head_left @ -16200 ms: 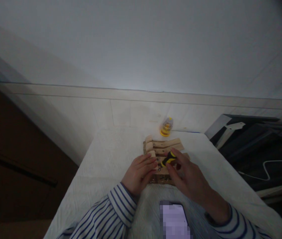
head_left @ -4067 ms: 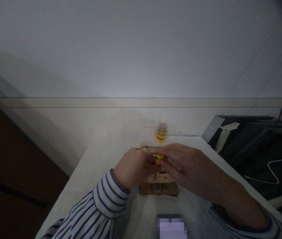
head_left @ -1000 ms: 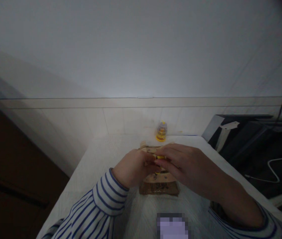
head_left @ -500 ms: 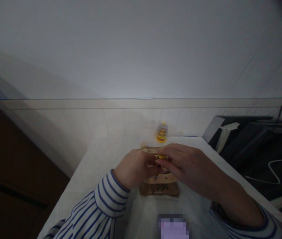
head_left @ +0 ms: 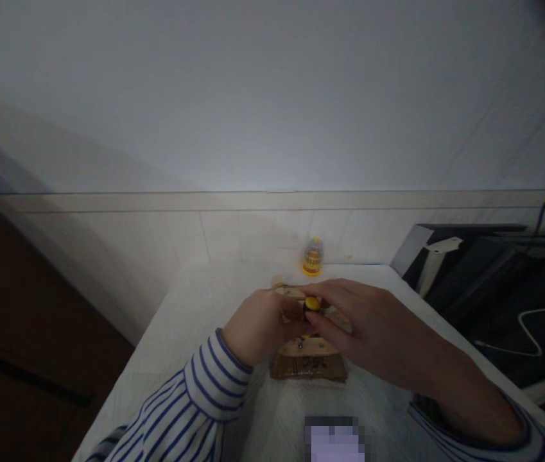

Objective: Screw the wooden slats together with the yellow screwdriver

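Note:
Between my hands is a small dark object with a round yellow top (head_left: pixel 312 304), like a little capped bottle. My left hand (head_left: pixel 262 326) is curled around its dark lower part, most of which is hidden by fingers. My right hand (head_left: pixel 366 321) reaches in from the other side, thumb and fingertips around the yellow top. Beneath both hands lies a pale wood-coloured piece (head_left: pixel 308 347) with small round metal-looking spots, partly covered. Closer to me, a flat brown packet (head_left: pixel 308 367) with dark markings rests on the white-covered table (head_left: pixel 195 301).
A clear bottle with yellow cap and base (head_left: pixel 312 258) stands at the back of the table near the wall. A pixelated lilac-screened device (head_left: pixel 334 443) is at the front edge. Dark panels (head_left: pixel 484 289) and a white cable (head_left: pixel 536 330) lie to the right.
The fingers of my right hand have loosened and spread slightly, so the yellow top shows more fully between them. My left hand stays almost in place.

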`<state>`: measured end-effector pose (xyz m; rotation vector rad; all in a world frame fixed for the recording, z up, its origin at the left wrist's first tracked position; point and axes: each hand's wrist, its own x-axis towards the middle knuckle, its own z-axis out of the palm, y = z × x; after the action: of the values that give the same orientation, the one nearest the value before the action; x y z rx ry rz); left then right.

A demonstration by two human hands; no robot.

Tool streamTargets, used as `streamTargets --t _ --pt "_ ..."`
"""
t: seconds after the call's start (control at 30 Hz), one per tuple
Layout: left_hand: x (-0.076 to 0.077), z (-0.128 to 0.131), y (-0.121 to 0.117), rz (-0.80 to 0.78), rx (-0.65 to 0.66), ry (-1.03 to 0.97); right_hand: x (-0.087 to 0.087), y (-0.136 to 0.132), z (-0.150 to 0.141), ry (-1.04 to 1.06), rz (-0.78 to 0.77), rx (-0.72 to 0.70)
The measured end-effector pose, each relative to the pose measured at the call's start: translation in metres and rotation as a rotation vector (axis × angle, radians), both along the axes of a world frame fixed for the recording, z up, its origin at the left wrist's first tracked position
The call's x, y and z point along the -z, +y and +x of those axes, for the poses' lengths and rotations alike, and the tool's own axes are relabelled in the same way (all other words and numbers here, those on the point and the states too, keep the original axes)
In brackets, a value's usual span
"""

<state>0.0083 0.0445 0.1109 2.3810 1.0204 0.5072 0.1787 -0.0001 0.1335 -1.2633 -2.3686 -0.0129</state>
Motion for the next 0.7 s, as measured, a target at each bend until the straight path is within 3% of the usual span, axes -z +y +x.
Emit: streamTargets --t 0.3,0.7 --pt "-0.0003 0.0001 0.0007 -0.009 -0.012 0.026 0.0002 0.0009 0.002 -0.018 -0.003 -0.029" --pt "0.0007 -0.0042 0.0018 -0.055 0.121 -0.034 -0.0008 -0.0002 -0.0006 -0.057 -0.039 0.013"
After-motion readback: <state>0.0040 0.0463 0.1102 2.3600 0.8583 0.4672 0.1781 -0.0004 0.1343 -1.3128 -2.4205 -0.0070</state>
